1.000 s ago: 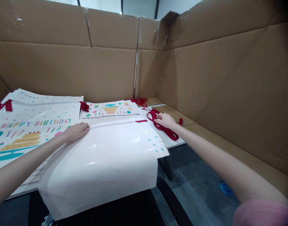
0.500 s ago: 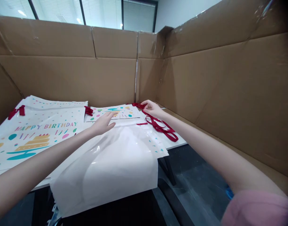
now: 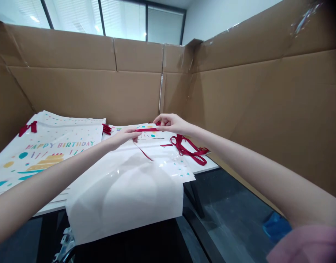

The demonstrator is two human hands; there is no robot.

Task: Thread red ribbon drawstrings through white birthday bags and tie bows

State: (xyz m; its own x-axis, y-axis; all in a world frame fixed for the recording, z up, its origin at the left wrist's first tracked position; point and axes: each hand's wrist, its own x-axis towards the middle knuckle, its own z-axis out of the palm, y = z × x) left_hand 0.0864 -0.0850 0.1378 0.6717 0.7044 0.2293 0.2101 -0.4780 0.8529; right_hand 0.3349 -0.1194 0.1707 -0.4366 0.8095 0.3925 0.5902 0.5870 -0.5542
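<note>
- The left hand [image 3: 121,138] is nearly closed, fingers together on one end of a red ribbon [image 3: 147,130]; its thumb is only partly seen.
- The right hand [image 3: 173,123], at the ribbon's three o'clock end, pinches it between thumb and forefinger, the other fingers curled.
- The ribbon runs taut between them, near the middle of the view; its ends vanish in the fingers.
- A thin red tail [image 3: 144,154] hangs toward five o'clock from the left hand; whether it joins the ribbon, I cannot tell.
- Red loops [image 3: 195,155] lie between four and five o'clock from the right hand, which mostly hides a red bundle [image 3: 158,123] behind it.
- The white sheet [image 3: 129,204], toward seven o'clock, droops over the table [image 3: 204,167] edge.
- Toward nine o'clock, the left forearm covers part of the "HAPPY BIRTHDAY" sheets [image 3: 66,130], and the frame cuts them off.
- At four o'clock, a blue object [image 3: 276,226] is too indistinct to name; a pink sleeve [image 3: 307,245] is cropped.
</note>
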